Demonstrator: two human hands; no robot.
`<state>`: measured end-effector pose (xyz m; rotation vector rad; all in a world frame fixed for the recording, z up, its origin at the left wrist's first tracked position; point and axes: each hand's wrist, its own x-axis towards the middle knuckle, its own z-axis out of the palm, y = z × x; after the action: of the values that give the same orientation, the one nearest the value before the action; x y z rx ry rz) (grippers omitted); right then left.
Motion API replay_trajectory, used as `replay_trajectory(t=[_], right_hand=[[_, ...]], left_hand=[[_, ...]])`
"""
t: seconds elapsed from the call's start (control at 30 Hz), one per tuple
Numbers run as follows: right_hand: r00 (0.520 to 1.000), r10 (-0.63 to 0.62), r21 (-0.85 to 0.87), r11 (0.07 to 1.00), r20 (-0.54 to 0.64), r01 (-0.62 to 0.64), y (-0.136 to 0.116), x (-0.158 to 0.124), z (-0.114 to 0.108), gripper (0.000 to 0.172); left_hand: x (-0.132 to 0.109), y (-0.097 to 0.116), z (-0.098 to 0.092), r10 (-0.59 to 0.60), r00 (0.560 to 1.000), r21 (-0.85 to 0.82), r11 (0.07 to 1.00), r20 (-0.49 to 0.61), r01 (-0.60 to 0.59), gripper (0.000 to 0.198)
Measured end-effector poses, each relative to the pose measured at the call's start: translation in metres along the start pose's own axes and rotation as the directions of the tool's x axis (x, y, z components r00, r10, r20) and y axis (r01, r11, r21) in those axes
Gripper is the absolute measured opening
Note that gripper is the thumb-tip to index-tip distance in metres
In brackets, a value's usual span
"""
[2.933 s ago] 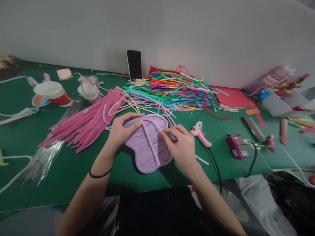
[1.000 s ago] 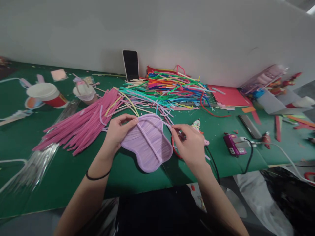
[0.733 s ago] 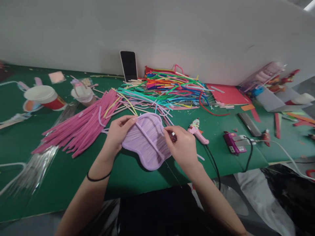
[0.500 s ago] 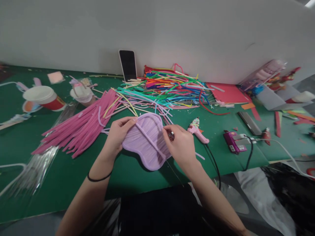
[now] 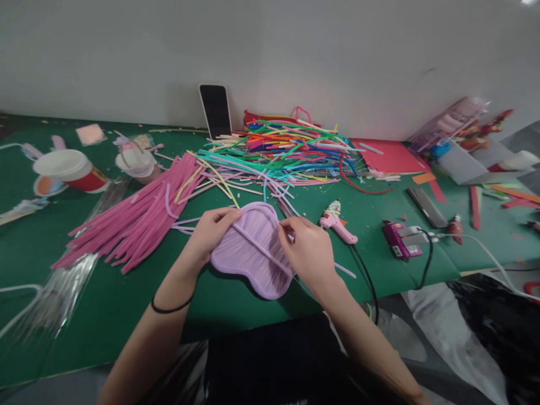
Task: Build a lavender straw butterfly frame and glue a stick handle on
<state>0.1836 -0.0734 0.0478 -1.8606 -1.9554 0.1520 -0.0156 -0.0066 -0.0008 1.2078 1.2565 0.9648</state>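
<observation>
Panel of lilac fuzzy stems, lobed [image 5: 238, 252], between both grips over green tabletop [image 5: 105, 315]. Left hand [image 5: 213, 232] clamped on upper-left edge, right hand [image 5: 310, 250] pinched at right edge. Shape filled, straight lilac centre rib [image 5: 261, 247] placed; lilac edging strip [image 5: 255, 208] seemingly left to secure.

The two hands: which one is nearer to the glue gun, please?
The right hand, at the right edge of the purple piece; the glue gun lies just beside it. The left hand holds the opposite edge, nearer the pink stems.
</observation>
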Motion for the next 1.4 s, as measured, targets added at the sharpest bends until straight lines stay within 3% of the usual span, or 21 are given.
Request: replay_trajectory(t=[0.3, 0.6, 0.83, 1.0, 1.1, 1.2, 1.4], right_hand=[[0.999, -0.033, -0.013, 0.999, -0.005, 0.033, -0.005, -0.003, 0.0, 0.012], [0.997, -0.067, -0.011, 0.998, -0.026, 0.066, -0.013, -0.004, 0.004, 0.015], [0.997, -0.076, 0.067, 0.995, -0.03, 0.078, -0.015, -0.005, 0.003, 0.016], [0.986, -0.076, 0.125, 0.988, -0.145, 0.095, -0.007, -0.006, -0.005, 0.024], [0.982, -0.076, 0.169, 0.98, -0.171, 0.106, -0.005, -0.006, -0.006, 0.022], [0.987, -0.072, 0.204, 0.974, -0.144, 0.101, -0.009, -0.006, -0.003, 0.021], [0.99, -0.098, 0.227, 0.966, -0.105, 0.12, -0.017, -0.012, 0.006, 0.02]], left_hand=[[-0.002, 0.007, -0.004, 0.024, 0.996, -0.008, 1.0, 0.086, -0.023, 0.022], [-0.003, 0.007, -0.003, 0.077, 0.994, 0.034, 0.996, 0.079, -0.08, 0.026], [0.0, 0.002, -0.004, 0.095, 0.995, 0.024, 0.995, -0.038, -0.095, 0.025], [0.002, 0.003, -0.005, 0.024, 0.98, -0.177, 0.982, -0.197, -0.06, 0.025], [0.001, 0.005, -0.004, 0.001, 0.981, -0.227, 0.973, -0.194, -0.046, 0.024], [0.0, 0.006, -0.004, 0.008, 0.984, -0.199, 0.979, -0.178, -0.044, 0.025], [-0.001, 0.01, -0.014, 0.043, 0.996, 0.019, 0.999, -0.081, -0.042, 0.037]])
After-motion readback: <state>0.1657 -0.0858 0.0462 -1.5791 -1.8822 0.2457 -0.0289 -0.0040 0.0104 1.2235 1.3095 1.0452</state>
